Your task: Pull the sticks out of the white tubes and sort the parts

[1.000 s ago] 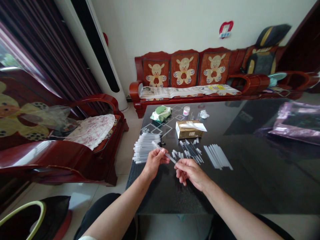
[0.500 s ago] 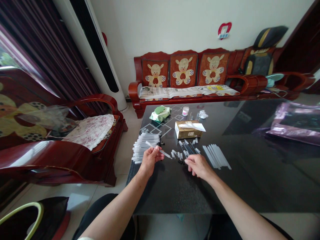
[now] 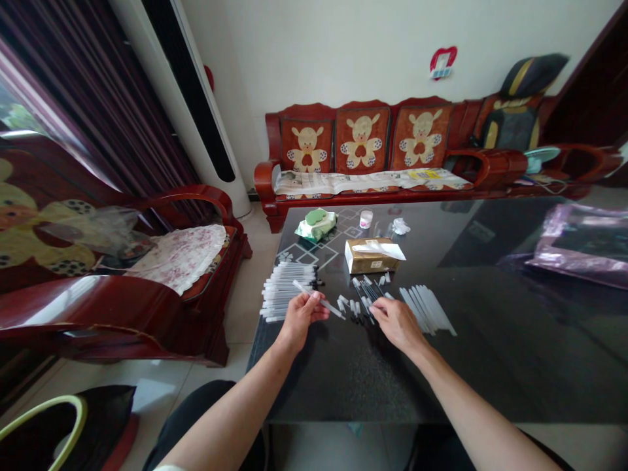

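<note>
My left hand [image 3: 303, 316] is closed on a translucent white pen barrel [image 3: 333, 309], which slants down to the right from its fingers. Left of it lies a stack of white pens [image 3: 282, 291] with dark tips. My right hand [image 3: 395, 320] bends over a bundle of thin dark pen refills [image 3: 369, 290], thumb and fingers pinched together at their near end. What the pinch holds is hidden. Small clear pen caps [image 3: 354, 307] lie between the hands. Several empty-looking pen barrels [image 3: 426, 309] rest in a row to the right.
A tissue box [image 3: 373, 256] stands behind the pen parts on the dark, shiny table [image 3: 490, 366]. Farther back are a green wipes pack [image 3: 316, 224], a small white cup [image 3: 366, 219] and a crumpled tissue [image 3: 401, 226]. A purple plastic-wrapped package [image 3: 579, 245] lies far right.
My right hand has moved forward and slightly right onto the near end of the refills. My left hand has shifted a little right with the pen barrel still in it.
</note>
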The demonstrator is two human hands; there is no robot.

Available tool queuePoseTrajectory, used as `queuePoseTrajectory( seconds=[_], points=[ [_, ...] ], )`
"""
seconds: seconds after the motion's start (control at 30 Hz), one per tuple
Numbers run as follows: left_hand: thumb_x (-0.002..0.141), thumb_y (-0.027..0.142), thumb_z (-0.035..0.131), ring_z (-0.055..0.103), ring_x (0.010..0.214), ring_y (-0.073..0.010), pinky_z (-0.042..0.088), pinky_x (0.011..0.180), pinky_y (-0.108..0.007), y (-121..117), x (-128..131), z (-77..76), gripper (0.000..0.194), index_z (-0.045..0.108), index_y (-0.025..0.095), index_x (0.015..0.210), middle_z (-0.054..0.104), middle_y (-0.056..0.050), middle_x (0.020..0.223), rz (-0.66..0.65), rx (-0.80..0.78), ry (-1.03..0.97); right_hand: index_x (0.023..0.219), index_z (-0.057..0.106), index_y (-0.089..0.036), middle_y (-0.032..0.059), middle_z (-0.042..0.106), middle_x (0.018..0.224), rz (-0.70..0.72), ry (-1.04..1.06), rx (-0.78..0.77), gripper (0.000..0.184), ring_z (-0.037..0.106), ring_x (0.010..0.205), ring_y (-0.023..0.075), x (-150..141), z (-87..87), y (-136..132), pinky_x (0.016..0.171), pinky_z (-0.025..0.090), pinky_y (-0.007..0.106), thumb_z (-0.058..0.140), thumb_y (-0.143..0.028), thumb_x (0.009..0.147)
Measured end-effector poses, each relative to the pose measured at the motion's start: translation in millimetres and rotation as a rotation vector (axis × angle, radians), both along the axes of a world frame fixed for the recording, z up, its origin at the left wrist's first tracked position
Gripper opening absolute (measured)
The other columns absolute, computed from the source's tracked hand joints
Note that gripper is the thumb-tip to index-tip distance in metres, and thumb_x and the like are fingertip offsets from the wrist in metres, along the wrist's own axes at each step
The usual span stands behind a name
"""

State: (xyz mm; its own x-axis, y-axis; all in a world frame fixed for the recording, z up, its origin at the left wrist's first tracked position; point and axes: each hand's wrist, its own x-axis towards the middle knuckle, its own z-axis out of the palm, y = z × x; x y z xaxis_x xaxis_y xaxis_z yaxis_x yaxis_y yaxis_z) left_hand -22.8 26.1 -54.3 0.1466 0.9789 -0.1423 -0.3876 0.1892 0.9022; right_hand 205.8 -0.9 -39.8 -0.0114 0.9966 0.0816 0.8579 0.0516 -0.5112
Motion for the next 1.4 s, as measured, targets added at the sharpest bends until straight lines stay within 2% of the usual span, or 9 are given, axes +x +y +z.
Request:
queuePoseTrajectory(
  seconds=[0.1,0.23,0.4,0.53,0.7,0.9,1.03,1.27,1.4],
  points=[
    [0.074,0.043,0.068,0.063,0.058,-0.0123,0.052,0.058,-0.023,-4,5,-0.6,0.036,0.062,0.009,0.085,0.067,-0.006,0.07,-0.032,0.008,0.019,0.073,0.061,-0.018,0.0003,0.062,0.058,0.237,0.342,-0.132,0.038,0.054,0.045,0.0101,-19,3.9,-12,0.049,0.039,0.02,0.036,-0.041,0.09],
    [0.075,0.044,0.067,0.063,0.058,-0.0125,0.052,0.058,-0.024,-7,8,2.0,0.036,0.061,0.01,0.085,0.067,-0.007,0.071,-0.072,0.017,0.044,0.074,0.06,-0.017,-0.0014,0.06,0.056,0.319,0.51,-0.224,0.03,0.05,0.039,0.0086,-36,3.9,-22,0.041,0.036,0.019,0.042,-0.039,0.087],
    [0.073,0.044,0.068,0.062,0.058,-0.011,0.052,0.059,-0.023,12,-14,11.3,0.036,0.061,0.01,0.085,0.066,-0.004,0.071,0.151,0.085,0.034,0.067,0.059,-0.018,-0.0003,0.06,0.056,0.278,0.294,-0.124,0.027,0.053,0.046,0.01,-12,12.5,-14,0.048,0.036,0.02,0.046,-0.032,0.085],
    [0.069,0.043,0.07,0.062,0.058,-0.0104,0.053,0.062,-0.025,27,-33,13.6,0.038,0.06,0.011,0.085,0.063,-0.002,0.068,0.356,0.1,-0.004,0.06,0.059,-0.019,0.0045,0.063,0.062,0.016,-0.141,0.037,0.028,0.059,0.062,0.0152,23,14.3,-2,0.055,0.033,0.023,0.046,-0.028,0.083],
    [0.069,0.043,0.071,0.062,0.057,-0.0104,0.052,0.059,-0.023,17,-23,12.6,0.036,0.062,0.011,0.084,0.065,-0.003,0.069,0.16,0.067,0.007,0.064,0.062,-0.019,0.0093,0.067,0.071,-0.179,-0.428,-0.056,0.025,0.061,0.065,0.0191,38,2.7,6,0.051,0.026,0.026,0.047,-0.027,0.081],
    [0.072,0.041,0.07,0.061,0.06,-0.0101,0.052,0.059,-0.021,2,-6,12.1,0.033,0.066,0.011,0.085,0.067,-0.005,0.073,-0.076,0.032,-0.001,0.075,0.064,-0.019,0.0052,0.067,0.069,-0.014,-0.22,0.023,0.026,0.06,0.063,0.0153,17,9.8,-2,0.057,0.033,0.025,0.044,-0.031,0.086],
    [0.073,0.04,0.069,0.061,0.061,-0.0106,0.052,0.06,-0.022,1,-6,9.1,0.032,0.067,0.011,0.085,0.066,-0.006,0.074,-0.093,0.033,-0.004,0.063,0.062,-0.018,0.0015,0.064,0.062,0.167,-0.063,-0.152,0.014,0.058,0.062,0.0128,13,10.1,-8,0.057,0.034,0.022,0.059,-0.026,0.074],
    [0.073,0.04,0.07,0.061,0.061,-0.0107,0.052,0.06,-0.022,1,-8,11.2,0.032,0.067,0.011,0.085,0.066,-0.006,0.075,-0.09,0.039,0.01,0.057,0.059,-0.018,-0.0022,0.055,0.048,0.185,0.024,-0.371,0.009,0.049,0.041,0.0092,10,2.4,-18,0.047,0.031,0.022,0.066,-0.015,0.063],
    [0.071,0.042,0.071,0.061,0.06,-0.0108,0.052,0.059,-0.022,-1,-6,12.8,0.034,0.067,0.011,0.084,0.066,-0.006,0.074,-0.087,0.036,0.017,0.055,0.057,-0.017,-0.0022,0.051,0.04,0.155,0.107,-0.352,0.013,0.046,0.035,0.0092,4,-1.8,-15,0.044,0.031,0.022,0.061,-0.015,0.067]
  ],
)
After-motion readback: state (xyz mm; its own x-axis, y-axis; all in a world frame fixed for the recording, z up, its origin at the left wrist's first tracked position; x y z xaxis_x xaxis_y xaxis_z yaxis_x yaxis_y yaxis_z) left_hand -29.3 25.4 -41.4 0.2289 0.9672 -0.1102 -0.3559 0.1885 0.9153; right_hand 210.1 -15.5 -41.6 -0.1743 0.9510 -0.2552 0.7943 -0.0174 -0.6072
